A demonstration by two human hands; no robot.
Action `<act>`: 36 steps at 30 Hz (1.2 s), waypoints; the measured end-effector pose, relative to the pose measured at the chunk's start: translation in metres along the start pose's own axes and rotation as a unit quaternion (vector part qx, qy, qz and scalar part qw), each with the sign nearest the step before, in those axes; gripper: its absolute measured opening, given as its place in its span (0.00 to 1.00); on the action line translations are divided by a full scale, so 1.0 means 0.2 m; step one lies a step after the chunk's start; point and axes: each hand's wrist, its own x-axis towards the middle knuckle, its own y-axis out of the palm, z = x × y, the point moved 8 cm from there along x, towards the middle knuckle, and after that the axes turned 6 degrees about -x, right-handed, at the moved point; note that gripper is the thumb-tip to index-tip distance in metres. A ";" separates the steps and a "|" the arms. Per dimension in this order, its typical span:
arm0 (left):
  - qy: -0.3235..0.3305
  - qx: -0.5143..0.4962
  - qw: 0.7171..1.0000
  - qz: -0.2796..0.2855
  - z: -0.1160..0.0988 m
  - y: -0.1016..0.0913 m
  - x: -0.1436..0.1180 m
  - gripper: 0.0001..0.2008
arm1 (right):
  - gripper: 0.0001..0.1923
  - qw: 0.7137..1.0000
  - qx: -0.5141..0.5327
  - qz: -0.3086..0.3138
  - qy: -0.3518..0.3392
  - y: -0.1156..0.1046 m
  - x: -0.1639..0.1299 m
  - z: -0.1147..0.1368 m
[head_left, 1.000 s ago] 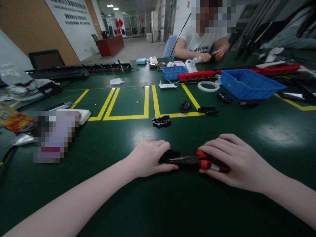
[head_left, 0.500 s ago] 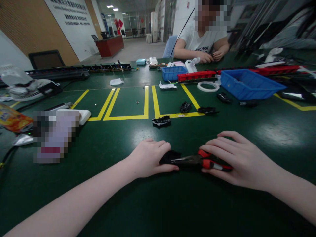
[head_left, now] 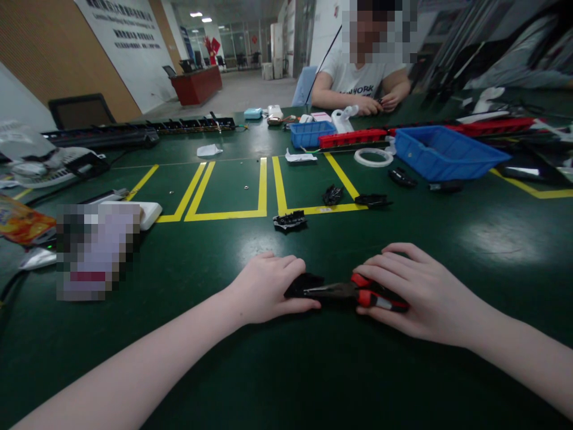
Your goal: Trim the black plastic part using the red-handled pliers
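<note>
My left hand (head_left: 271,289) is closed around a small black plastic part (head_left: 299,285), gripped between thumb and fingers just above the green table. In my right hand (head_left: 412,295) are pliers with red and black handles (head_left: 373,298). Their dark jaws (head_left: 331,291) point left and meet the black part; whether they bite on it I cannot tell. Most of the black part is hidden by my left fingers. Beyond my hands lies a black plastic piece with a pale edge (head_left: 290,221), and two more black pieces (head_left: 332,195) (head_left: 373,200) rest by the yellow tape.
A large blue bin (head_left: 447,158) and a small blue bin (head_left: 312,136) stand farther back, near a white tape roll (head_left: 373,157) and a red strip (head_left: 353,138). At left lie a blurred-out flat object (head_left: 101,251) and an orange packet (head_left: 24,221). Another person (head_left: 358,83) sits opposite.
The whole view has shifted slightly. My right hand and the pliers have come a little closer to my left hand, and the handles look slightly nearer together.
</note>
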 end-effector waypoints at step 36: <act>-0.001 -0.028 1.000 -0.008 0.00 -0.01 0.00 0.19 | 0.22 1.000 -0.018 -0.020 0.002 -0.03 -0.01 -0.04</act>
